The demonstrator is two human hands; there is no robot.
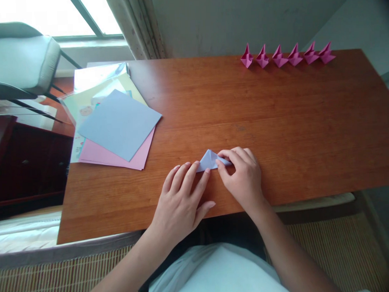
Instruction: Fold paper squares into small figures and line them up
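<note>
A small folded piece of light blue paper lies on the wooden table near its front edge, with a peak pointing away from me. My left hand rests flat with fingers stretched out, its fingertips pressing the paper's left end. At the right end, my right hand pinches the paper between thumb and index finger. Fingers of both hands cover parts of the two ends.
A blue paper sheet and pink sheets lie over clear packets at the table's left. Several folded pink paper figures stand in a row along the back right edge. A chair is beyond the left side.
</note>
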